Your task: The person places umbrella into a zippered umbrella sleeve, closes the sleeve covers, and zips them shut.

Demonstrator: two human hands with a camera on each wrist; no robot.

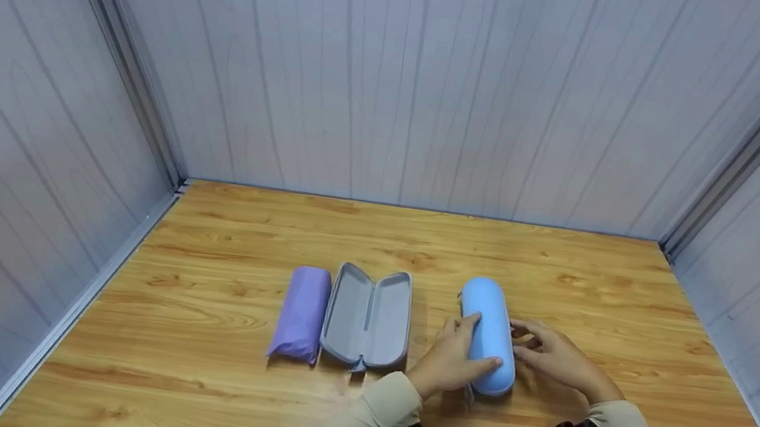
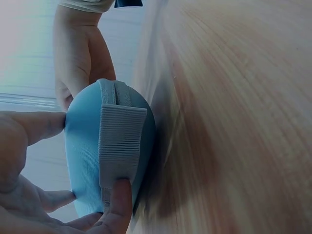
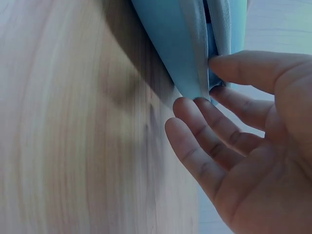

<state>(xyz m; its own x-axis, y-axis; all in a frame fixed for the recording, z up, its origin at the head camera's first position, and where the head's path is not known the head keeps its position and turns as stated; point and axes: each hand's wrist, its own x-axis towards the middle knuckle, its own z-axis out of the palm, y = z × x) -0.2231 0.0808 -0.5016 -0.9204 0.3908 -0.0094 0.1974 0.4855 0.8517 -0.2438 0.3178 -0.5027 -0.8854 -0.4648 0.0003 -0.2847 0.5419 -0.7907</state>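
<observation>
A light-blue zipped glasses case (image 1: 488, 328) lies on the table right of centre. My left hand (image 1: 449, 358) holds it from the left, fingers spread over its side and top. In the left wrist view, one fingertip presses beside a ribbed fabric band (image 2: 121, 141) on the case's near end. My right hand (image 1: 554, 358) is at the case's right side. Its thumb and forefinger pinch at the zipper (image 3: 213, 80), around what looks like a small blue pull, while the other fingers stay extended. The zipper edges stand a little apart there.
Left of the blue case, a grey glasses case (image 1: 367, 321) lies spread open, its inside facing up. A purple wrapped bundle (image 1: 303, 311) lies against its left side. Pale panel walls (image 1: 431, 89) enclose the wooden table (image 1: 202, 366) at the back and sides.
</observation>
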